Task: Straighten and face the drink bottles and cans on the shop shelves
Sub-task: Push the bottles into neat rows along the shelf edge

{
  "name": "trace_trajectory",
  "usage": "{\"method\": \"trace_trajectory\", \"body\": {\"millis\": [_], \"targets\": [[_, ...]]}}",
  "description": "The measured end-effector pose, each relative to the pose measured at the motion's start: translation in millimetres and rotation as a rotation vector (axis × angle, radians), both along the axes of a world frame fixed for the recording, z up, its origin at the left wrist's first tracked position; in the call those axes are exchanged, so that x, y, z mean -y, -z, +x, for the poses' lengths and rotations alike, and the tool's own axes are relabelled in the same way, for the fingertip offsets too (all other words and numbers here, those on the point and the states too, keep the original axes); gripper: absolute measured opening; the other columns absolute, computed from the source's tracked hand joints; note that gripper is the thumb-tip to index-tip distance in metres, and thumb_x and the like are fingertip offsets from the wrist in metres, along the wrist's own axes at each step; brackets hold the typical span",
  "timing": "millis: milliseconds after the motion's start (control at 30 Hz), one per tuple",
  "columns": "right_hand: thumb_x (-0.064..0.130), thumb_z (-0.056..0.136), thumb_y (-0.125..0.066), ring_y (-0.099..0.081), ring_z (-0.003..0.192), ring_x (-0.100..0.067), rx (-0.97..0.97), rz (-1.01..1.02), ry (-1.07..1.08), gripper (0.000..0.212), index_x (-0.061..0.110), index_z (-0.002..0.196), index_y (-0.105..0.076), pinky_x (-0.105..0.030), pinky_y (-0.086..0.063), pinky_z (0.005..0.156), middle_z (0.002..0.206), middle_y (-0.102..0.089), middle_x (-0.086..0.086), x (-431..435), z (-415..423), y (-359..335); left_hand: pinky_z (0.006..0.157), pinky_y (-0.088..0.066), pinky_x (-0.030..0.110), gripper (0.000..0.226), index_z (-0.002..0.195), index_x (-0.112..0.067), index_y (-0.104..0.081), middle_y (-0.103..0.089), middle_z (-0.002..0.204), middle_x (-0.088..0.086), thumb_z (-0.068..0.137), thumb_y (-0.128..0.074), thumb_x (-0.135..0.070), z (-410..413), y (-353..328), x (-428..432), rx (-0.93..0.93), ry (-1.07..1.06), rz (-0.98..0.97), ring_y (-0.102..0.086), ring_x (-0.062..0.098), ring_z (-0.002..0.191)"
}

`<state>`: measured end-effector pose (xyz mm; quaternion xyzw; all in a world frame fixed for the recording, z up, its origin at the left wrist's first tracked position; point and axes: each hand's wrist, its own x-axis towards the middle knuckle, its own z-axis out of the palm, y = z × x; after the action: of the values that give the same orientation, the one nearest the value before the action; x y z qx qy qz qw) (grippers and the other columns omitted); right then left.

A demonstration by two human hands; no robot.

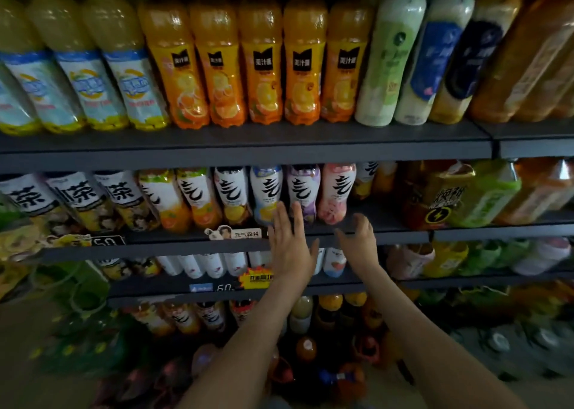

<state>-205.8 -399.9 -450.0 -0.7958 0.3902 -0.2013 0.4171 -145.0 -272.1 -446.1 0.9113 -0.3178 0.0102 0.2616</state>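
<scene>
The left hand [290, 244] is flat and open, its fingertips at the foot of the blue bottle [266, 188] and the purple bottle [302, 188] on the middle shelf [397, 236]. The right hand [357, 237] hovers below the pink bottle [338, 191], loosely curled and holding nothing. These full plastic bottles look heavy, stiff and slick-sleeved, so I'd grip the waist. I count six along the front, perhaps a seventh in shadow. Five orange juice bottles [261, 66] stand above.
</scene>
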Motion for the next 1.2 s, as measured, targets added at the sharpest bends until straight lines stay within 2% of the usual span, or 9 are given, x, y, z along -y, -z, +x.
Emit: {"method": "trace_trajectory", "body": {"millis": [100, 267, 400, 500, 600, 767, 867, 967, 1200], "targets": [[0.024, 0.088, -0.065, -0.038, 0.131, -0.028, 0.048, -0.012, -0.049, 0.069, 0.004, 0.144, -0.029, -0.031, -0.034, 0.098, 0.144, -0.037, -0.015, 18.7, 16.9, 11.9, 0.116, 0.006, 0.047, 0.093, 0.147, -0.018, 0.018, 0.030, 0.151, 0.010, 0.093, -0.054, -0.042, 5.4, 22.4, 19.1, 0.082, -0.068, -0.063, 0.026, 0.025, 0.140], [0.023, 0.081, -0.072, -0.050, 0.119, -0.027, 0.177, 0.031, -0.090, 0.068, 0.007, 0.137, -0.039, -0.035, -0.044, 0.091, 0.132, -0.050, -0.013, 33.3, 44.8, 28.4, 0.109, -0.013, 0.057, 0.107, 0.151, -0.008, -0.008, -0.005, 0.156, 0.023, 0.074, -0.076, -0.039, 13.1, 46.4, 50.8, 0.264, -0.205, -0.133, -0.004, 0.040, 0.141], [0.025, 0.077, -0.075, -0.053, 0.113, -0.026, 0.252, -0.071, -0.095, 0.065, 0.004, 0.130, -0.044, -0.029, -0.043, 0.084, 0.123, -0.054, -0.013, 36.8, 53.3, 36.6, 0.108, -0.019, 0.058, 0.118, 0.151, -0.006, 0.005, -0.009, 0.153, 0.023, 0.070, -0.078, -0.031, 18.1, 56.7, 72.4, 0.351, -0.248, -0.170, -0.012, 0.041, 0.140], [0.026, 0.078, -0.076, -0.055, 0.111, -0.023, 0.277, -0.121, -0.127, 0.062, 0.003, 0.127, -0.047, -0.024, -0.043, 0.082, 0.119, -0.058, -0.012, 37.9, 50.8, 40.7, 0.110, -0.019, 0.057, 0.109, 0.151, -0.009, 0.006, -0.013, 0.152, 0.024, 0.077, -0.073, -0.020, 16.3, 69.5, 83.5, 0.387, -0.282, -0.188, -0.015, 0.040, 0.140], [0.024, 0.081, -0.073, -0.051, 0.119, -0.022, 0.285, -0.060, -0.165, 0.062, 0.009, 0.134, -0.044, -0.031, -0.046, 0.094, 0.127, -0.054, -0.009, 38.2, 39.9, 40.8, 0.111, -0.021, 0.055, 0.100, 0.152, -0.007, -0.004, -0.016, 0.152, 0.023, 0.078, -0.071, -0.012, 5.7, 71.2, 90.0, 0.386, -0.298, -0.240, -0.018, 0.039, 0.140], [0.026, 0.093, -0.059, -0.034, 0.135, -0.018, 0.278, -0.043, -0.102, 0.062, 0.010, 0.145, -0.029, -0.012, -0.026, 0.097, 0.146, -0.036, -0.008, 56.3, 6.3, 28.6, 0.102, -0.042, 0.041, 0.065, 0.137, -0.002, -0.033, -0.036, 0.136, 0.019, 0.082, -0.066, -0.001, -25.5, 53.9, 106.3, 0.313, -0.169, -0.560, -0.035, 0.030, 0.125], [0.025, 0.096, -0.054, -0.031, 0.136, -0.020, 0.283, -0.095, -0.031, 0.060, 0.009, 0.146, -0.026, -0.010, -0.024, 0.097, 0.148, -0.033, -0.009, 72.5, -8.7, 29.5, 0.108, -0.028, 0.020, 0.053, 0.134, -0.004, -0.035, -0.043, 0.131, 0.024, 0.087, -0.057, 0.001, -36.1, 47.2, 128.3, 0.244, -0.114, -0.630, -0.036, 0.027, 0.125], [0.021, 0.096, -0.054, -0.030, 0.137, -0.021, 0.280, -0.104, -0.016, 0.062, 0.009, 0.148, -0.023, -0.018, -0.025, 0.102, 0.149, -0.031, -0.010, 87.6, -12.1, 35.4, 0.112, -0.017, 0.013, 0.048, 0.137, -0.002, -0.035, -0.044, 0.134, 0.024, 0.091, -0.052, -0.005, -35.4, 48.8, 151.7, 0.220, -0.100, -0.595, -0.041, 0.028, 0.129], [0.018, 0.095, -0.054, -0.024, 0.141, -0.024, 0.334, -0.124, -0.016, 0.066, 0.004, 0.149, -0.017, -0.016, -0.016, 0.105, 0.152, -0.027, -0.016, 118.4, -2.9, 53.2, 0.117, -0.019, 0.032, 0.062, 0.148, 0.002, -0.019, -0.025, 0.152, 0.022, 0.095, -0.051, -0.006, -21.7, 58.4, 192.4, 0.133, -0.093, -0.512, -0.025, 0.028, 0.142]]}}
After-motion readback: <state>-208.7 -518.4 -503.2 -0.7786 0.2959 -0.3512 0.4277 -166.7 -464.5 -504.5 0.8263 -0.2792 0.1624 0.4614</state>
